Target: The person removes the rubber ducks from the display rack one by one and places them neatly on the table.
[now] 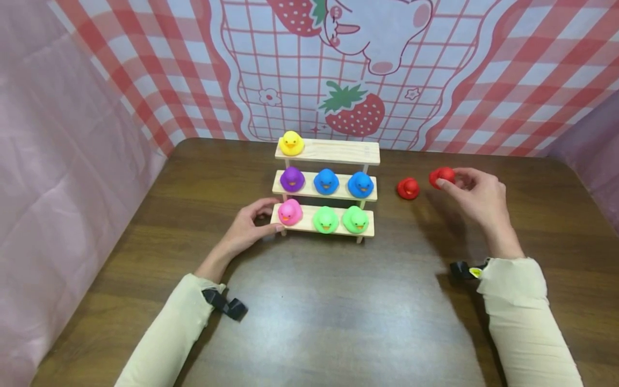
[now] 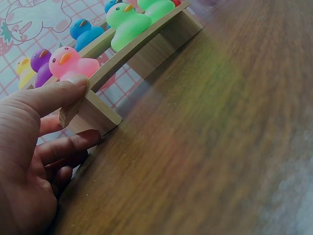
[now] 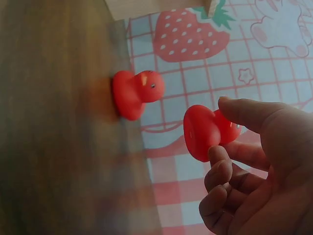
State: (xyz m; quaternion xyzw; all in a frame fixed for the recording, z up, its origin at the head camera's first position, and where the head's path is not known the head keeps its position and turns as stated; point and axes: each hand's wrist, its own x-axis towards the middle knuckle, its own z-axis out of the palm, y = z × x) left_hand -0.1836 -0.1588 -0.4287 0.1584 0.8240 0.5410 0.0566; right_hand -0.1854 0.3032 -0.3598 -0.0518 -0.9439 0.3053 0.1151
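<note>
red duck [image 1: 441, 178]: one, pinched in right hand [image 1: 483, 196], thumb against fingers, right of wooden rack [image 1: 343, 151]. rack: long axis runs left-right; left hand [image 1: 247, 226], part-closed, grips lowest tier's left end. second red duck [image 1: 408, 188]: on table [image 1: 290, 301], between rack and right hand.

Plastic-look ducks [image 1: 326, 220], bare-wood rack [image 1: 340, 151].
All ducks smooth, semi-gloss, sm. highlights; held red duck [image 3: 199, 132] same. Rack pale, matt, grain visible. Table [image 1: 338, 317]: brn. wood-grain, smooth, w/ glossy sheen. Backdrop [image 1: 300, 70]: printed, matt, cloth or paper, can't tell. Side curtain [image 1: 53, 140]: creased cloth. Sleeves [image 1: 522, 312]: wrinkled cloth, matt. L wrist cam [image 1: 236, 309]: blk. plastic-look.
</note>
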